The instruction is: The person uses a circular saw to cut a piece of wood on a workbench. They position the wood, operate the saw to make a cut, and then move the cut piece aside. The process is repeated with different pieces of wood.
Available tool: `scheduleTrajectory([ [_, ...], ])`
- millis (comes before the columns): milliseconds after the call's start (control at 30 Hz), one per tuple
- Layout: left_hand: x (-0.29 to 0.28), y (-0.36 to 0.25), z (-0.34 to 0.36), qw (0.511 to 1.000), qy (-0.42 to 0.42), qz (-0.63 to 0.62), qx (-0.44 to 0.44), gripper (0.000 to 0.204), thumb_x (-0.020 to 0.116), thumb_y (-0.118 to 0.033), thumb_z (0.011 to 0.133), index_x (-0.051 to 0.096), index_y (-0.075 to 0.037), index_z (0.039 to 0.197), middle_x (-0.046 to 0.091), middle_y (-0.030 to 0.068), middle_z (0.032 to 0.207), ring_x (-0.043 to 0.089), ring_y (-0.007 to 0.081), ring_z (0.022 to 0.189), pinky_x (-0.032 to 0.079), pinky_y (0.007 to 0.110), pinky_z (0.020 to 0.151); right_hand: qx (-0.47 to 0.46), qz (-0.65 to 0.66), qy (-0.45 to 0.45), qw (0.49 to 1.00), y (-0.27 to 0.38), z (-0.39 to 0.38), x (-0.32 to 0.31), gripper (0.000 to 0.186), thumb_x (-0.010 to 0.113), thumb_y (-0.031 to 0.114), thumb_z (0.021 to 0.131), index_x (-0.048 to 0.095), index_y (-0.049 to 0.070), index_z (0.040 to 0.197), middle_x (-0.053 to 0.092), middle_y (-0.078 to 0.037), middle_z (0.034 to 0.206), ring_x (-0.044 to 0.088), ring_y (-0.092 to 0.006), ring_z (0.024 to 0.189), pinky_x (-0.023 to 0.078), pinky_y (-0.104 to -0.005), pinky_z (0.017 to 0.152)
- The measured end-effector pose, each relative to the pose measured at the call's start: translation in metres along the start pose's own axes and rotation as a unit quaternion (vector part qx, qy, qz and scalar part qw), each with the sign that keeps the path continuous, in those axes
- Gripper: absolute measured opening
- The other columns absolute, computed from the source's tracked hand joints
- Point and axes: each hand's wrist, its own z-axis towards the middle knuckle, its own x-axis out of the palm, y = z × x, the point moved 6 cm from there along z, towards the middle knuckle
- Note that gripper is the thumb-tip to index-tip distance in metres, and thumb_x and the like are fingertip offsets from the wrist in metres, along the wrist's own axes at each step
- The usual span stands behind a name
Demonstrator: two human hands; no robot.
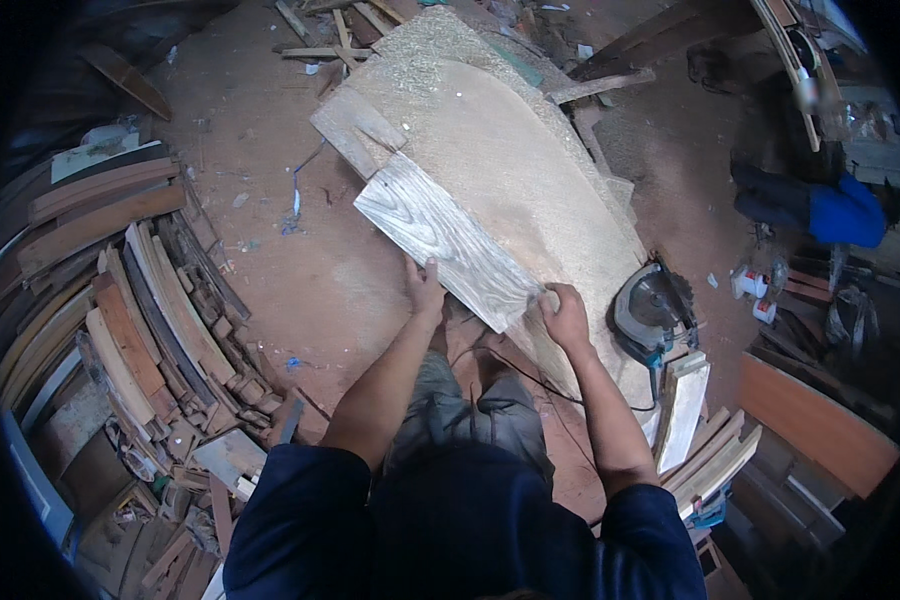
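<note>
A pale wooden board [445,240] with dark wavy grain lies slantwise across the near left edge of a sawdust-covered worktop [510,130]. My left hand [425,290] grips its near long edge, thumb on top and the other fingers hidden beneath. At the board's right end, my right hand [565,315] is closed on the corner, its thumb and curled fingers against the wood. Beyond the board's far end lies another pale plank [355,125] with a notch in it. To the right of my right hand, a circular saw [655,305] rests on the worktop, its toothed blade showing.
Stacked planks [150,320] fill the left side. More boards [705,450] stand at the lower right, near an orange-brown panel [815,420]. A dark cable [530,375] runs from the saw past my legs. A person in blue [845,212] is at the far right.
</note>
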Motion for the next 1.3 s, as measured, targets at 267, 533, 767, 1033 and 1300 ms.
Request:
scheduleTrajectory([
  [267, 0.010, -0.009, -0.008, 0.994, -0.003, -0.001, -0.111, 0.071, 0.055, -0.023, 0.102, 0.012, -0.022, 0.159, 0.042, 0.0177, 0.147, 0.058, 0.0340, 0.120, 0.054, 0.048, 0.092, 0.022, -0.366, 0.216, 0.905, -0.150, -0.080, -0.031, 0.036, 0.056, 0.012, 0.087, 0.060, -0.003, 0.120, 0.063, -0.024, 0.115, 0.061, -0.0362, 0.110, 0.049, -0.0439, 0.096],
  [533, -0.022, -0.003, -0.014, 0.994, 0.017, 0.086, -0.060, 0.062, 0.055, -0.032, 0.103, 0.029, -0.001, 0.150, 0.053, 0.0156, 0.134, 0.062, 0.0307, 0.112, 0.053, 0.041, 0.089, 0.149, -0.481, 0.253, 0.826, -0.220, -0.103, -0.032, 0.037, 0.045, 0.020, 0.097, 0.066, 0.004, 0.123, 0.061, -0.021, 0.132, 0.053, -0.0378, 0.127, 0.036, -0.0555, 0.108],
  [767, -0.094, 0.029, -0.083, 0.981, -0.054, 0.158, -0.096, 0.048, 0.050, -0.045, 0.103, 0.056, -0.001, 0.121, 0.062, 0.0126, 0.101, 0.062, 0.0216, 0.087, 0.054, 0.033, 0.077, 0.101, -0.431, 0.246, 0.862, -0.273, -0.074, -0.070, 0.027, 0.054, 0.019, 0.092, 0.067, 0.010, 0.113, 0.072, -0.016, 0.110, 0.071, -0.0326, 0.100, 0.056, -0.0409, 0.088],
  [1033, -0.096, 0.055, -0.173, 0.975, -0.036, 0.204, -0.080, 0.050, 0.050, -0.046, 0.102, 0.057, -0.002, 0.125, 0.066, 0.0108, 0.103, 0.063, 0.0159, 0.081, 0.053, 0.030, 0.073, 0.088, -0.238, -0.015, 0.967, -0.129, -0.108, -0.261, 0.053, 0.066, 0.027, 0.088, 0.055, 0.003, 0.135, 0.069, -0.025, 0.109, 0.068, -0.0401, 0.104, 0.055, -0.0471, 0.088],
  [1300, -0.011, 0.072, -0.164, 0.987, 0.034, 0.144, -0.066, 0.046, 0.055, -0.043, 0.101, 0.060, -0.001, 0.118, 0.065, 0.0071, 0.101, 0.063, 0.0138, 0.082, 0.053, 0.027, 0.069, 0.192, 0.408, 0.055, 0.891, -0.085, -0.225, -0.253, 0.023, 0.071, 0.016, 0.084, 0.066, 0.002, 0.101, 0.064, -0.003, 0.077, 0.059, -0.0115, 0.061, 0.048, -0.0267, 0.059],
])
